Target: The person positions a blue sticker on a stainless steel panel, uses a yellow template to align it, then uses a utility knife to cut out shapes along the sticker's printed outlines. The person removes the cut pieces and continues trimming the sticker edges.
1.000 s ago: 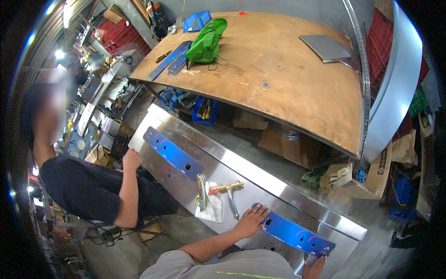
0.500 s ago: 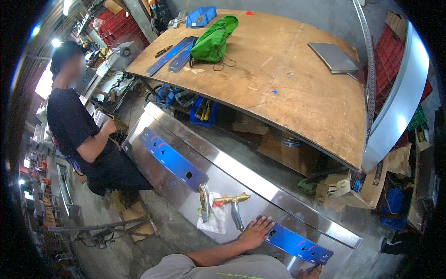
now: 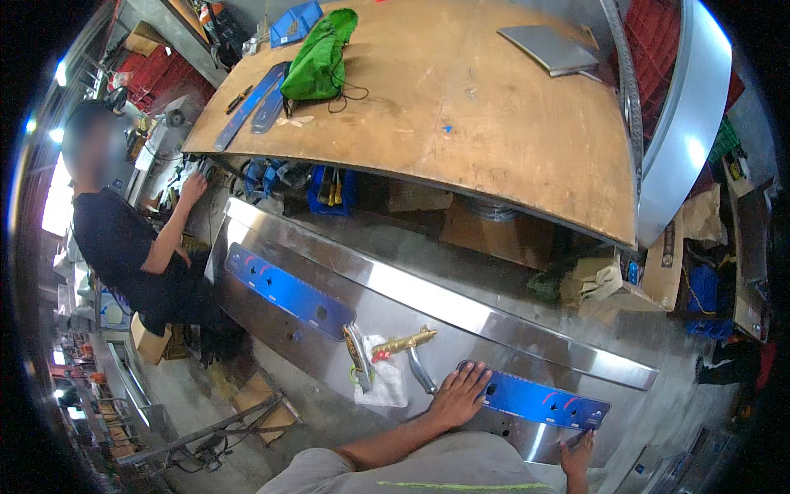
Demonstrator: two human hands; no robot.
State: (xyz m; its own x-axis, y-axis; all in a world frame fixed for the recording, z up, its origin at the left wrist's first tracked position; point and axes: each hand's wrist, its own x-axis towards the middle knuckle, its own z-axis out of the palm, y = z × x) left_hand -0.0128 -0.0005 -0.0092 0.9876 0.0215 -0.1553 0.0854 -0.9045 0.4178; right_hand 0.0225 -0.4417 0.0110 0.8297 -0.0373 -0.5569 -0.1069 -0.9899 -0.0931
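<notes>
My left hand (image 3: 461, 397) lies flat with its fingers stretched over the left end of a blue curved panel (image 3: 539, 398), which has cut-out holes and red arc marks. At that panel's right end, my right hand (image 3: 578, 449) touches the lower corner with its fingertips, thumb held apart. Both rest on a large stainless steel sheet (image 3: 403, 309) with a raised far edge. A matching blue panel (image 3: 288, 288) lies farther left on the sheet. Between the panels are a brass gas valve (image 3: 403, 343) with a grey metal tube (image 3: 421, 370), a white cloth (image 3: 385, 385) and a roll of tape (image 3: 357, 352).
Beyond the sheet stands a wooden table (image 3: 494, 140) with a green bag (image 3: 321, 58), blue strips (image 3: 251, 107), a blue bin (image 3: 295, 23) and a grey plate (image 3: 550, 49). A co-worker (image 3: 123, 239) stands at left. Cardboard boxes (image 3: 605, 284) sit at right.
The view has shifted, so the table appears farther left and higher. More of my right hand now shows at the panel's corner. The co-worker's forearm has risen toward the table.
</notes>
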